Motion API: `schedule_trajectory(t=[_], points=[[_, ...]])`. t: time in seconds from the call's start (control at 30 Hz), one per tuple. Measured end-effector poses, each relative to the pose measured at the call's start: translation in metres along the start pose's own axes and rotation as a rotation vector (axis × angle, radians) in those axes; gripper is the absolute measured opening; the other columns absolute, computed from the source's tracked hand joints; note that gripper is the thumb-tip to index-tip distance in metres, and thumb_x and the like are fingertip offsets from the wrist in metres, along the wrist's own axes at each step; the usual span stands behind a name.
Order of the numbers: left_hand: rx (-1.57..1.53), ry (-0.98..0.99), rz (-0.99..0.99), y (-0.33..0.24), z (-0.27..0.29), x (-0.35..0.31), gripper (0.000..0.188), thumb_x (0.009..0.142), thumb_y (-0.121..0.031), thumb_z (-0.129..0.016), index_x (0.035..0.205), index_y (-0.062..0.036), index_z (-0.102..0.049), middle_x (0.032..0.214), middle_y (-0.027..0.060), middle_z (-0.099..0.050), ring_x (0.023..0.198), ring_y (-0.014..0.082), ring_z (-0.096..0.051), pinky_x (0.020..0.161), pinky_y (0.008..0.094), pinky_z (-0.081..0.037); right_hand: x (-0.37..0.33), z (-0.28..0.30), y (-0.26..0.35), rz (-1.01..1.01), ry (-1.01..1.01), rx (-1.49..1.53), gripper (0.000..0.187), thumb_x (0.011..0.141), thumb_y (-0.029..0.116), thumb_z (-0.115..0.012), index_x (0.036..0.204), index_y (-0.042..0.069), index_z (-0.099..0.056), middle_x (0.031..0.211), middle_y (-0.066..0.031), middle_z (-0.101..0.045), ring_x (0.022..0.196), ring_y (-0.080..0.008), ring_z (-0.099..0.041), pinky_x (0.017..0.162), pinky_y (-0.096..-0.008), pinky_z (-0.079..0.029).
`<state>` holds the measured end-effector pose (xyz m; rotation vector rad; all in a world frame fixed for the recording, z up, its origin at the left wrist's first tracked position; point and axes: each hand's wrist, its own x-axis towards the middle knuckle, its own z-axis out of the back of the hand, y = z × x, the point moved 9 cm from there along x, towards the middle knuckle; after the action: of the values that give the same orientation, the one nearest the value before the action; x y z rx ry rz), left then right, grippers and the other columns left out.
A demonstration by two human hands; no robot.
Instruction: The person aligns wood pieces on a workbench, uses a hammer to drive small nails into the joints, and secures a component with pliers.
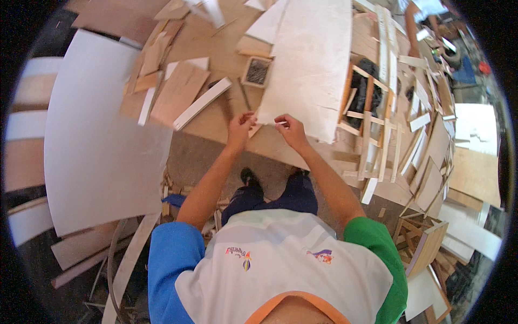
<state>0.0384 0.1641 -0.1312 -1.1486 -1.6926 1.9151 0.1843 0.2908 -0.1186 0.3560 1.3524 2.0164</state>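
Observation:
A long white board (310, 59) lies on the workbench with its near end toward me. Just left of that end is my left hand (241, 130), its fingers curled together. My right hand (291, 131) is over the board's near edge with thumb and forefinger pinched. Whatever either hand may hold is too small to make out. Beyond my left hand stands a small square wooden box (256, 72) filled with dark, fine pieces, possibly nails. A thin dark bar (244, 93) lies between the box and that hand.
A white-edged strip (202, 103) and a brown wood panel (181, 93) lie on the bench at left. One large pale sheet (105, 135) stands farther left. Wooden frames (372, 108) fill the right side. Another person's arm (411, 29) reaches in at the far right.

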Motion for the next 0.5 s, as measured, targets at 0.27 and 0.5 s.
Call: schedule_trajectory(t=[0.27,0.5], points=[[0.659,-0.352,-0.062,-0.003,0.166,0.011,0.04,0.081,-0.017,-0.065,0.118,-0.0023,-0.056,0.114,0.0182,-0.06,0.107,0.0298,-0.056,0.092,0.0389,-0.043,0.033,-0.139,0.003,-0.159,0.385,0.029,0.029,0.085,0.013,-0.062,0.11,0.0,-0.058,0.089,-0.0086,-0.064,0.074,-0.0142,-0.062,0.065,-0.0283,-0.051],[1.063,-0.423,-0.189,0.01,0.228,0.053,0.06,0.076,-0.021,-0.07,0.128,-0.0031,-0.047,0.129,0.0219,-0.049,0.122,0.0361,-0.045,0.102,0.0433,-0.036,0.085,-0.204,-0.006,-0.304,0.509,0.128,0.038,0.085,0.015,-0.063,0.118,0.0,-0.052,0.091,-0.0139,-0.063,0.076,-0.0187,-0.064,0.067,-0.0307,-0.053]])
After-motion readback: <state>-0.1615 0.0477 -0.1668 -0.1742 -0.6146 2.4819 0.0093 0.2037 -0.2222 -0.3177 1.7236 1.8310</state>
